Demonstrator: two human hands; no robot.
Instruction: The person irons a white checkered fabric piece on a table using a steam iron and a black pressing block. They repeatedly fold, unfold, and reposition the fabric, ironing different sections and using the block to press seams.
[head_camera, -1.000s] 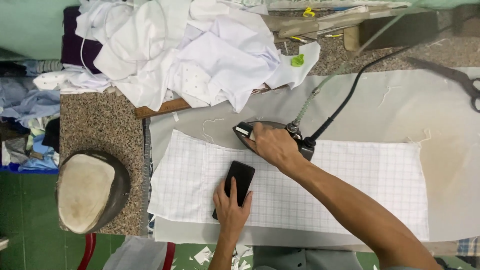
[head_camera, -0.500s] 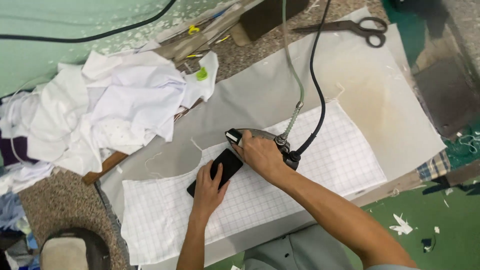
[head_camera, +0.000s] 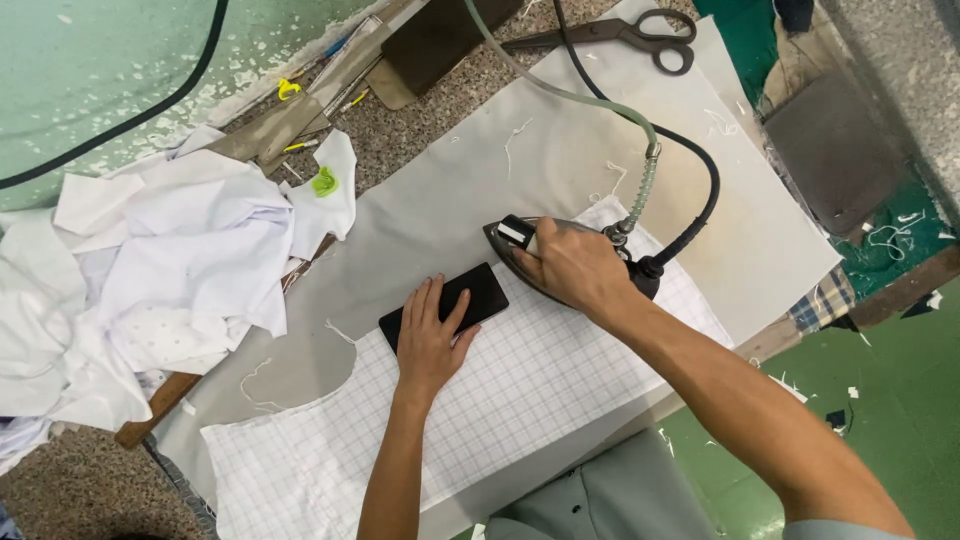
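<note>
Checked white fabric (head_camera: 520, 400) spread flat on grey pad (head_camera: 450, 200). L hand (head_camera: 430, 340) laid flat, fingers spread, pressing black flat block (head_camera: 445, 305) onto fabric's top edge. R hand (head_camera: 575, 270) wrapped round handle of iron (head_camera: 560, 265), just beside block. Scissors (head_camera: 620, 35) well apart at far edge.

The scene was evenly and brightly lit from overhead, with only soft, short shadows under the left hand (head_camera: 432, 335), the right hand (head_camera: 573, 268) and the iron (head_camera: 560, 262). The pile of white cloth (head_camera: 150, 270) at the left was nearly washed out, its folds faint, while the grey pad (head_camera: 560, 140) showed no harsh glare. Focus was fair at the centre, with mild softness and wide-angle bending toward the edges, and the near forearm slightly blurred.
</note>
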